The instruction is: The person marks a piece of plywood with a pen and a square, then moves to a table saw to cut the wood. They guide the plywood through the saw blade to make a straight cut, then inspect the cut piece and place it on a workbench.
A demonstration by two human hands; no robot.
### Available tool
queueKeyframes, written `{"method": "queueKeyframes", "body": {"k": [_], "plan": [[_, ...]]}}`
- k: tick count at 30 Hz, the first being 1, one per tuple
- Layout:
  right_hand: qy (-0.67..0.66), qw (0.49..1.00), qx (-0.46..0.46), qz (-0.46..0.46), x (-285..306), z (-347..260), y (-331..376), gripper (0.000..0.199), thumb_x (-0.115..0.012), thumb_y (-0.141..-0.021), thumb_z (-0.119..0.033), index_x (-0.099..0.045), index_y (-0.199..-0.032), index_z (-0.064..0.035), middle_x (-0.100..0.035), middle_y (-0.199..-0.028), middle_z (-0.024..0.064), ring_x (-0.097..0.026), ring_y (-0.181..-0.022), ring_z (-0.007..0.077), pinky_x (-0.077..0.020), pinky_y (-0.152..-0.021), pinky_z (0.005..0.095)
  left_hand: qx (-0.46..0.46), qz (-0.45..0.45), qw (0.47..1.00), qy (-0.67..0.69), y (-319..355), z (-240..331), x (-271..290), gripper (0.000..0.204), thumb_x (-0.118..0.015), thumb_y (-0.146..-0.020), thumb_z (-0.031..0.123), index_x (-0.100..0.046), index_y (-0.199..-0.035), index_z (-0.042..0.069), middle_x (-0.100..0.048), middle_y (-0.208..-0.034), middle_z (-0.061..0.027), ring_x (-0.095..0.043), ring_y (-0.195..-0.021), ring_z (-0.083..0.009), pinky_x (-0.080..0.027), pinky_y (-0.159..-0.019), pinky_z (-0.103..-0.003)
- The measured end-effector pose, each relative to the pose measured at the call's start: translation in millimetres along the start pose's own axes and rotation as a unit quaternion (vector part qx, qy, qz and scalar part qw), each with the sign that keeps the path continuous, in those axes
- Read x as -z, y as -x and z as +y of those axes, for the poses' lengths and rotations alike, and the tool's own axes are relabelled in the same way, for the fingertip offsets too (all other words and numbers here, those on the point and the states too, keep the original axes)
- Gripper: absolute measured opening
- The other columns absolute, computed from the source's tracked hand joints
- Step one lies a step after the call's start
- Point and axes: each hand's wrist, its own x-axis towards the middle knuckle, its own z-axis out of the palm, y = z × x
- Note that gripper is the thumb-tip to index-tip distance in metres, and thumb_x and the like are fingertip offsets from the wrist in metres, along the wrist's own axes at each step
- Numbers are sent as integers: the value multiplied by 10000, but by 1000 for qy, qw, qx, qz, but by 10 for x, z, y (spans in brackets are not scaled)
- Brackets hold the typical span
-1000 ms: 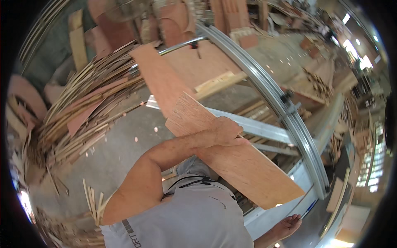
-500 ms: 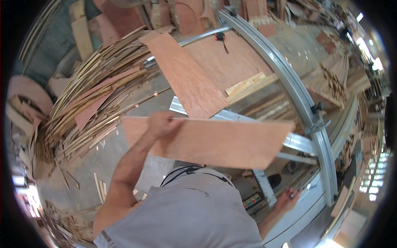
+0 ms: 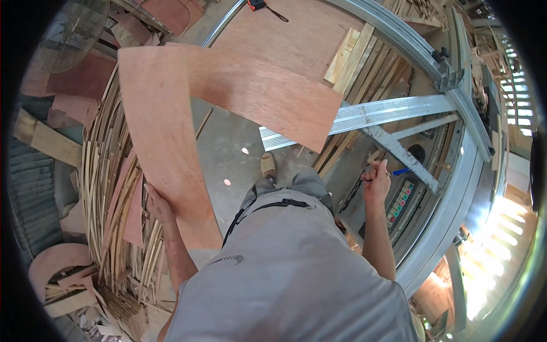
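concrete floor (image 3: 228, 134), wood offcut piles (image 3: 108, 188), bright windows (image 3: 515, 108)

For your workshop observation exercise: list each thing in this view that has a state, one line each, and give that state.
Plywood sheet: held up off the floor, bowed.
Left hand: gripping the plywood sheet's edge.
Right hand: closed, raised near the control panel.
Thin wood strips: piled loosely on the floor.
Tape measure: lying on the board.

Reddish-brown plywood sheet (image 3: 171, 119), thin, angular, held upright over the scrap pile.
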Motion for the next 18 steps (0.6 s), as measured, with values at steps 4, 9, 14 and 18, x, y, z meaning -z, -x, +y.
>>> {"method": "queueKeyframes", "body": {"k": [4, 9, 14, 18], "plan": [[60, 997, 18, 50, -135, 466, 50, 290, -517, -1024, -280, -585, -1089, -6, -538, -744, -10, -532, -655, 119, -498, -660, 303, 11, 7, 998, 60, -236, -28, 109, 685, -404, -1012, 530, -568, -1277, -80, -644, -1196, -197, -596, -1070, -261, -443, -942, -350], [50, 992, 79, 90, -62, 801, 156, 296, -531, -1018, -206, -563, -1209, 18, -640, -892, 33, -614, -763, 123, -534, -717, 280, -92, 7, 995, 30, -703, 59, 42, 640, -413, -1019, 500, -614, -1196, -82, -663, -1099, -181, -596, -1006, -234, -450, -900, -338], [61, 975, 116, 177, -112, 902, 529, 310, -540, -1013, -212, -571, -1218, 19, -646, -899, 34, -608, -769, 103, -518, -678, 251, -227, -135, 962, -67, -1513, 835, -406, 584, -460, -1015, 464, -636, -838, -64, -576, -712, -79, -485, -692, -171, -428, -670, -354], [50, 971, 119, 200, -721, 835, 598, 313, -542, -1012, -228, -581, -1205, 15, -651, -892, 36, -592, -685, 81, -465, -572, 220, -346, -273, 889, -124, -2110, 1571, -1312, 570, -539, -971, 470, -601, -710, -32, -515, -582, -58, -432, -563, -174, -401, -572, -369]]}}
